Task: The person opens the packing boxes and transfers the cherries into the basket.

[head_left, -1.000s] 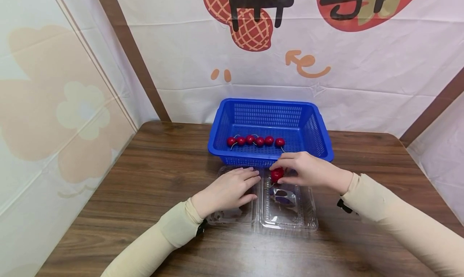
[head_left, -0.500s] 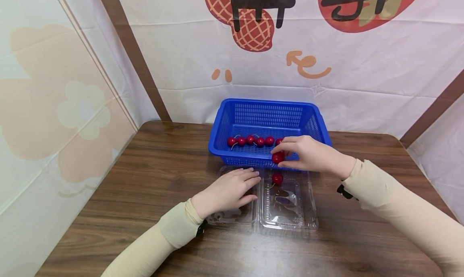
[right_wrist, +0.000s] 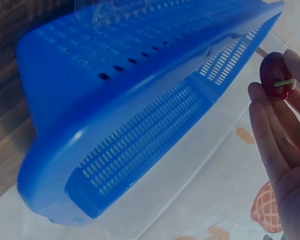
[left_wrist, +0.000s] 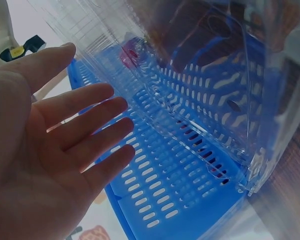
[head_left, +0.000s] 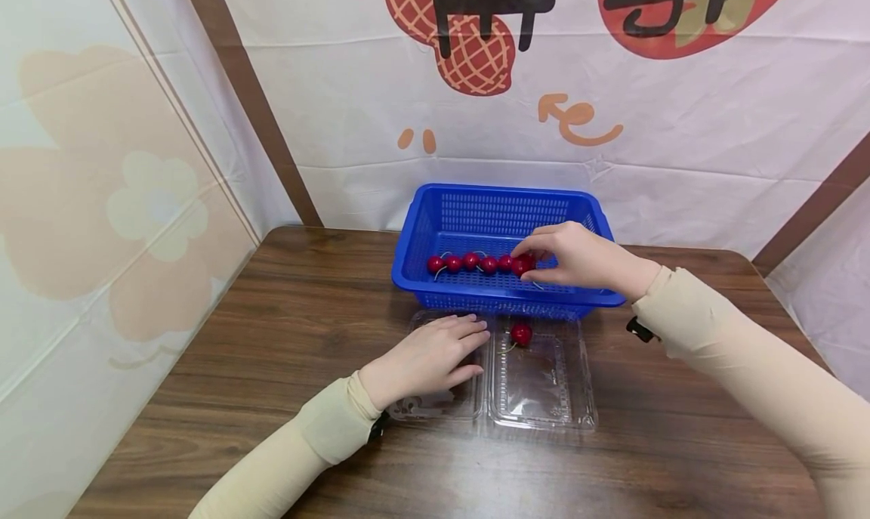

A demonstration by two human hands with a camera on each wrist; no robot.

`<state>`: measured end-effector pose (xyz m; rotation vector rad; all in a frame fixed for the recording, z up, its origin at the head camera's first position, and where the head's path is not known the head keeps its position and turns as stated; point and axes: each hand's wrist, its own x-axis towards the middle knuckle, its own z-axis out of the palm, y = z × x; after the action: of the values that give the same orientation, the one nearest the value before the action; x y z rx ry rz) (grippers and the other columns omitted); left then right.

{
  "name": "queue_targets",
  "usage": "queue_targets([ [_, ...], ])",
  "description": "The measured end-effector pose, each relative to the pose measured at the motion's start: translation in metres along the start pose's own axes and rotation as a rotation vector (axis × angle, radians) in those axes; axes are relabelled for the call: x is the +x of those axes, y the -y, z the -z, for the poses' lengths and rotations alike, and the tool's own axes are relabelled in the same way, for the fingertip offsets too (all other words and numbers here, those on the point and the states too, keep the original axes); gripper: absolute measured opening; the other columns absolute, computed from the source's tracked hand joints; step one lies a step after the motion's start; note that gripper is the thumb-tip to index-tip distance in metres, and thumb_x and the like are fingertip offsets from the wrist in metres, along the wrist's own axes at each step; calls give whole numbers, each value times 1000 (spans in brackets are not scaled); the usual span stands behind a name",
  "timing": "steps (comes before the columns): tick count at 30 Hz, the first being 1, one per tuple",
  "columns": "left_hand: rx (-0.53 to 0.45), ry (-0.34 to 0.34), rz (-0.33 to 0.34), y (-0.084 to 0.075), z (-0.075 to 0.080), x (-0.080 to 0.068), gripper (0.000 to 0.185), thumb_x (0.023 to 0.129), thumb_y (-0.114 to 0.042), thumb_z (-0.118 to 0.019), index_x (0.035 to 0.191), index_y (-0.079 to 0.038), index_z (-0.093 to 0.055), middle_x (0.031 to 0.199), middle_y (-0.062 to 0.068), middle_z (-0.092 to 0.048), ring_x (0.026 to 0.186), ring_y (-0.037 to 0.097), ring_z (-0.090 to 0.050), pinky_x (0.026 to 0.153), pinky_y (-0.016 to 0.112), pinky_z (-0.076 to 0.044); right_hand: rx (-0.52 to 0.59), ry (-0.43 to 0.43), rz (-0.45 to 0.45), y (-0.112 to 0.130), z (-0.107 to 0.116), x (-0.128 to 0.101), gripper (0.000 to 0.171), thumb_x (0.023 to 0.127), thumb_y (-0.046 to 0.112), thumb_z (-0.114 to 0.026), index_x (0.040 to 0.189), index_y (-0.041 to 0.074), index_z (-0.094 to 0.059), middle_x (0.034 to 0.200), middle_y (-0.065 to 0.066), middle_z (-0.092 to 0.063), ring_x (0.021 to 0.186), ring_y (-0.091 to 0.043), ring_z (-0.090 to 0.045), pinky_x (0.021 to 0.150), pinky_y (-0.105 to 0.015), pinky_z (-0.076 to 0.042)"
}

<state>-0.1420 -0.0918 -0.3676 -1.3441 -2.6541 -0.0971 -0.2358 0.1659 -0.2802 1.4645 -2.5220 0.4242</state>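
My right hand (head_left: 571,254) is over the right part of the blue basket (head_left: 448,295). Between its thumb and fingertips it pinches a red cherry (right_wrist: 275,75) with a short green stem. Several more cherries (head_left: 470,261) form a row along the near side inside the basket; the held one overlaps the row's right end in the head view. One cherry (head_left: 521,334) lies at the far end of the right half of a clear plastic clamshell box (head_left: 544,417). My left hand (head_left: 424,360), fingers extended, rests over the box's left half and hides much of it.
A brown wooden table (head_left: 285,338) carries everything. The basket's raised rim stands just beyond the box. Behind the table hangs a white printed cloth (head_left: 326,126), with another flowered panel (head_left: 156,194) on the left.
My right hand has lifted a cherry from the clear box and carried it away from me, over the basket's near rim. Another cherry stays in the box. My left hand has not moved.
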Motion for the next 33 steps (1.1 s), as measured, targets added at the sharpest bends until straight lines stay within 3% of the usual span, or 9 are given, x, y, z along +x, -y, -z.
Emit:
queue_targets([
  [8, 0, -3, -9, 0, -1, 1, 49, 92, -39, -58, 128, -6, -59, 134, 10, -57, 129, 26, -50, 109, 39, -39, 14, 71, -73, -16, 3, 9, 30, 80, 24, -76, 105, 8, -71, 99, -7, -72, 79, -16, -69, 71, -34, -59],
  [15, 8, 1, -8, 0, -1, 0, 49, 93, -40, -57, 129, -6, -59, 135, 11, -56, 129, 26, -49, 109, 39, -39, 19, 110, -163, -32, 2, 14, 27, 79, 21, -77, 103, 9, -71, 91, -3, -72, 77, -12, -68, 70, -30, -58],
  [21, 11, -13, -15, 0, 0, -1, 49, 92, -39, -58, 127, -5, -59, 133, 11, -57, 128, 27, -50, 108, 39, -39, 14, 148, -224, -43, 2, 21, 25, 79, 21, -77, 100, 9, -72, 87, -3, -72, 76, -13, -67, 71, -34, -57],
  [33, 1, -8, -11, 0, -1, 1, 49, 92, -38, -58, 128, -5, -59, 134, 11, -57, 128, 27, -50, 109, 39, -39, 29, 241, -363, -60, -4, 35, 26, 80, 25, -76, 101, 10, -71, 89, -3, -72, 78, -14, -66, 75, -35, -57],
])
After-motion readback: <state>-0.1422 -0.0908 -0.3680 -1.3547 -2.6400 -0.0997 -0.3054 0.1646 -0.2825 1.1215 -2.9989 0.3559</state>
